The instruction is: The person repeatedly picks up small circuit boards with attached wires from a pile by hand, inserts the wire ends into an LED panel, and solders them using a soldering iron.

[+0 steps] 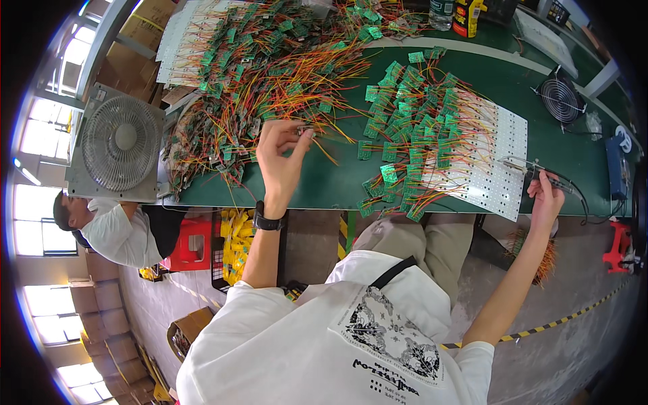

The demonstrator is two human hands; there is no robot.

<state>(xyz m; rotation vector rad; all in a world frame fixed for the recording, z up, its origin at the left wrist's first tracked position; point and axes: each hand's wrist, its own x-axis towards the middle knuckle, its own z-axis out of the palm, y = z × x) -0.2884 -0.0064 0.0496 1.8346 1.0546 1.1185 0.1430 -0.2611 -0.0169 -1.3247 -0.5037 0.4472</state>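
Observation:
My left hand [279, 165] is raised over the near edge of the green table, thumb and fingers pinched on a small circuit board [303, 129] with thin wires; the fingers partly hide it. My right hand [545, 196] grips a soldering iron [548, 177] trailing a black cable. Its thin tip end points left, over the right part of a white perforated panel [496, 145]. Red and yellow wires run from that panel to rows of green circuit boards [405, 108] on its left. Beyond my left hand spreads a tangled heap of wired circuit boards [270, 67].
A box fan [121, 142] stands left of the table, near a seated person [118, 233]. At the far side are a bottle [441, 13] and a yellow-red container [466, 17]. A small black fan [561, 96] and blue box [616, 165] occupy the right end.

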